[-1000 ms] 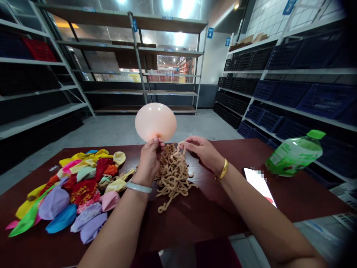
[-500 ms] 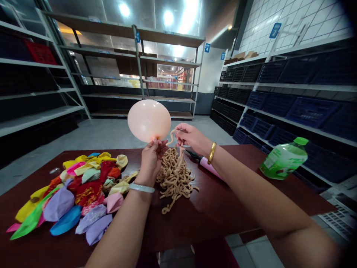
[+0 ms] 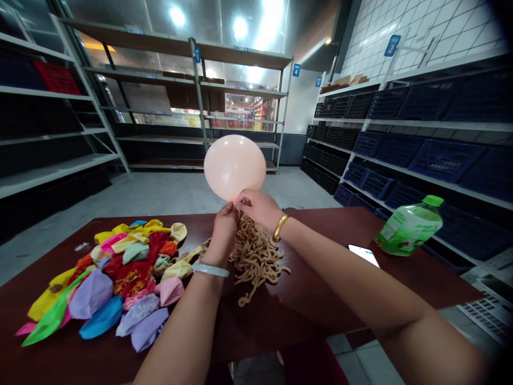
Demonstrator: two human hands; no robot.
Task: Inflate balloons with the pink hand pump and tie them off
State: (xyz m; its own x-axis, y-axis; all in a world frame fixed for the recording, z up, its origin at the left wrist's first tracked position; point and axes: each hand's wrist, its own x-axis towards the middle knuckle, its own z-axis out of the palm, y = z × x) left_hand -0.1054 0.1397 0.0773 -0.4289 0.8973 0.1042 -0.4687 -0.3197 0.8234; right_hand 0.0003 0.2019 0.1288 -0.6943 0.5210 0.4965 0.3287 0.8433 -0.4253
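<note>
A round, inflated peach balloon (image 3: 234,166) is held up over the table's far side, its neck downward. My left hand (image 3: 225,224) is closed on the neck, thumb and fingers pinched together. Against the same spot, my right hand (image 3: 258,207) is closed too, its fingertips touching the left ones. The tan cord seen earlier in the right fingers is mostly hidden by them now. Below both hands lies a heap of curly tan cords (image 3: 258,256). Left of it spreads a pile of limp, colourful uninflated balloons (image 3: 132,275).
On the dark red table (image 3: 316,315) a green-capped bottle of green liquid (image 3: 411,227) stands at the right, near a phone (image 3: 363,255). Metal shelves (image 3: 244,144) line the back; racks of blue crates (image 3: 444,160) run along the right.
The balloon and my left hand have shifted slightly right. My right hand has come in to the balloon's neck. The phone now shows; my right forearm hides most of the pink pump.
</note>
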